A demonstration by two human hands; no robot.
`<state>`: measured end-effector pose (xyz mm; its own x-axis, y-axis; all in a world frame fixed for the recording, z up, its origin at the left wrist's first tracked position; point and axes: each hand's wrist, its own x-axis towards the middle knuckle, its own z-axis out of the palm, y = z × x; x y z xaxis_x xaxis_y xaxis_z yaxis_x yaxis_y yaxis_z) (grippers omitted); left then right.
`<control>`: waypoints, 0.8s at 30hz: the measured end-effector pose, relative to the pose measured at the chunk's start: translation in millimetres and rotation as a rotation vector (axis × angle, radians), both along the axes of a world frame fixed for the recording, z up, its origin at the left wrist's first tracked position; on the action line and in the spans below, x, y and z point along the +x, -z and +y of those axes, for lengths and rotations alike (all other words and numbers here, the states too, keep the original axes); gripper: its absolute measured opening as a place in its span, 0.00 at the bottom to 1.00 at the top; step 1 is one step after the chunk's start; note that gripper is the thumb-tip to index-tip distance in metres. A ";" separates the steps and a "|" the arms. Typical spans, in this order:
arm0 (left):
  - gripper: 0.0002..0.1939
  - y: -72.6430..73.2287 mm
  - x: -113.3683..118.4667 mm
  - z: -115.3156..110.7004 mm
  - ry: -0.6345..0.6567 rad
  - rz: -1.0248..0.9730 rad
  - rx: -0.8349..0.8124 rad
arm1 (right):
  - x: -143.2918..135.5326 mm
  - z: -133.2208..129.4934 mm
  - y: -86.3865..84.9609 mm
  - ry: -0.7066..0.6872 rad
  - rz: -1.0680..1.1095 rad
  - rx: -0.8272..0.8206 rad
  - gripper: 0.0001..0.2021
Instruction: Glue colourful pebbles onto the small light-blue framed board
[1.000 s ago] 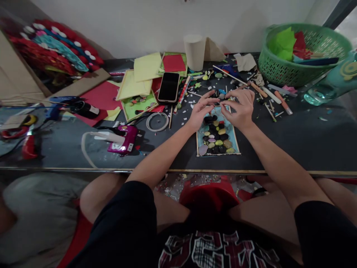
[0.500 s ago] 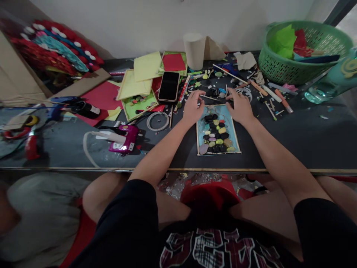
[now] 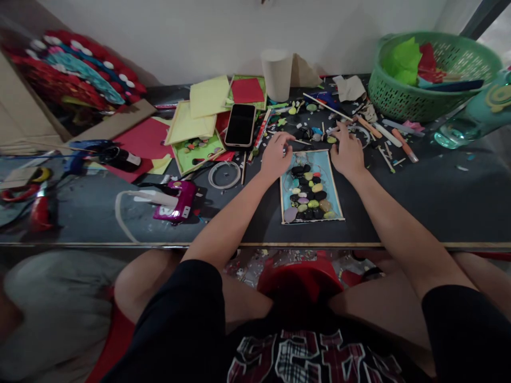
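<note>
A framed pebble picture (image 3: 340,205) lies on the dark table in front of me. Its blue backing carries rows of black, yellow, green and pale pebbles, and thin light strips edge it. My left hand (image 3: 277,154) rests at its upper left corner, fingers loosely bent with thumb apart, holding nothing I can see. A thin stick (image 3: 303,142) lies just beyond those fingertips. At the upper right corner, my right hand (image 3: 348,151) has its fingers apart. Loose pebbles (image 3: 316,134), black, blue and pale, lie just past the frame, near my right fingertips.
A phone (image 3: 240,125) and yellow framed panels (image 3: 191,127) are left of centre. A roll of clear line (image 3: 224,174) and a purple power adapter (image 3: 179,199) sit nearer. At the back stand a paper cup (image 3: 277,75) and a green basket (image 3: 399,98), with a bottle (image 3: 459,127) at right.
My right hand has shifted slightly right, off the frame's upper edge, uncovering a yellowish pebble. My left hand has barely moved, and the view has tilted a little.
</note>
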<state>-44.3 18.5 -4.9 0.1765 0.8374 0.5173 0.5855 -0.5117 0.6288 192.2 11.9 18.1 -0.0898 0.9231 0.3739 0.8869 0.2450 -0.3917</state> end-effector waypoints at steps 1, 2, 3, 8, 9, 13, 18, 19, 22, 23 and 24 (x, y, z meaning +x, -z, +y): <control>0.13 0.8 -0.1 0.7 -0.002 0.006 0.006 | 0.9 2.2 1.1 -0.012 0.010 -0.016 0.35; 0.12 1.5 -0.3 1.2 -0.002 0.013 0.012 | 1.8 4.5 2.4 -0.023 0.014 -0.036 0.37; 0.12 1.9 -0.5 1.6 0.001 0.020 0.018 | 2.6 6.7 3.8 -0.036 0.012 -0.056 0.38; 0.08 1.4 -1.5 2.0 0.021 0.031 0.025 | 4.1 11.6 7.3 -0.108 -0.002 -0.047 0.42; 0.08 1.3 -1.6 2.2 0.022 0.037 0.018 | 3.8 10.9 6.8 -0.106 0.006 -0.026 0.43; 0.08 3.2 -1.8 3.9 0.003 0.057 0.004 | 1.0 4.9 1.4 -0.089 0.011 0.034 0.46; 0.08 6.9 -0.3 3.3 -0.015 0.065 0.027 | -2.8 0.2 -3.7 -0.196 -0.068 -0.022 0.40; 0.08 7.0 0.0 2.7 -0.020 0.070 0.036 | -3.3 0.1 -4.0 -0.209 -0.075 -0.032 0.38; 0.10 6.3 0.7 1.0 -0.020 0.103 0.057 | -4.3 0.1 -4.3 -0.220 -0.061 -0.038 0.33; 0.10 6.0 0.8 0.7 -0.015 0.116 0.062 | -4.6 0.1 -4.3 -0.223 -0.051 -0.039 0.32; 0.10 5.8 0.8 0.6 -0.008 0.124 0.066 | -4.8 0.1 -4.2 -0.226 -0.040 -0.036 0.32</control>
